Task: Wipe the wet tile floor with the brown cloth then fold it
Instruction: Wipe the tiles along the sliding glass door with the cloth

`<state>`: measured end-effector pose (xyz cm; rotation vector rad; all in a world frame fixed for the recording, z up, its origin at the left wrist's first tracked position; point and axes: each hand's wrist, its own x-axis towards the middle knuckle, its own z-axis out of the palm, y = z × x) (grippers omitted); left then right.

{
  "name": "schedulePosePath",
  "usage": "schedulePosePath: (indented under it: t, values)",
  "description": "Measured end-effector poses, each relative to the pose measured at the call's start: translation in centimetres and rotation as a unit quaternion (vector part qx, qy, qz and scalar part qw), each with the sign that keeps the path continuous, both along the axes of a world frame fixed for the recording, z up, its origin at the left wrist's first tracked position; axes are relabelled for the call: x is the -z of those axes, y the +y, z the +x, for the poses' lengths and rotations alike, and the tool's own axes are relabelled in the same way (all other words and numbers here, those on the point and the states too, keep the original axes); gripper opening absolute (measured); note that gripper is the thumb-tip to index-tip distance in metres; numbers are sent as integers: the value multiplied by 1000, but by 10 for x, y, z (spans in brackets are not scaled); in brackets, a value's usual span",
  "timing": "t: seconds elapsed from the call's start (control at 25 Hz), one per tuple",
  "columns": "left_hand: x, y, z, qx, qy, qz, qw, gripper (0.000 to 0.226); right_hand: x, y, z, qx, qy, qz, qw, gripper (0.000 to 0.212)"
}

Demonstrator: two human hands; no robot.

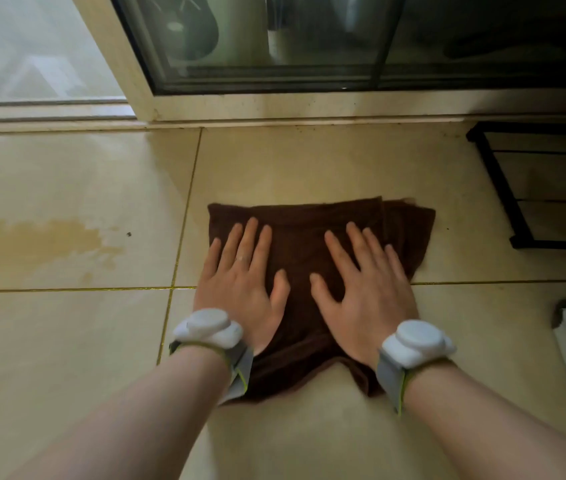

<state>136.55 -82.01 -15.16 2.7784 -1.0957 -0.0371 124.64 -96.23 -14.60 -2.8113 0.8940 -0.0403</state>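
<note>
A wet patch (42, 242) darkens the tile floor (66, 341) at the far left. To its right the brown cloth (304, 244) lies spread on the floor, its far right edge doubled over in layers. The left hand (243, 280) presses flat on the cloth's left part, fingers straight and spread, grasping nothing. The right hand (361, 284) lies flat beside it on the cloth, fingers likewise spread. Each wrist wears a white device (210, 329). A black rack (517, 188) stands far right, near the sliding door (309, 46).
</note>
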Motion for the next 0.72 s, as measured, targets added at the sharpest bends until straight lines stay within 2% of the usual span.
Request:
schedulePosePath:
  t: [0.16, 0.36, 0.56, 0.72]
  values:
    - [1, -58, 33, 10, 0, -22, 1000, 73, 1, -53, 36, 31, 10, -11, 999, 78]
    - [8, -102, 78, 15, 0, -32, 999, 71, 6, -98, 76, 36, 4, -12, 999, 70]
    - [7, -103, 82, 17, 2, -31, 999, 71, 5, -101, 83, 27, 8, -17, 999, 76]
    - [4, -75, 54, 6, 6, -34, 999, 71, 1, -77, 66, 15, 2, -20, 1000, 81]
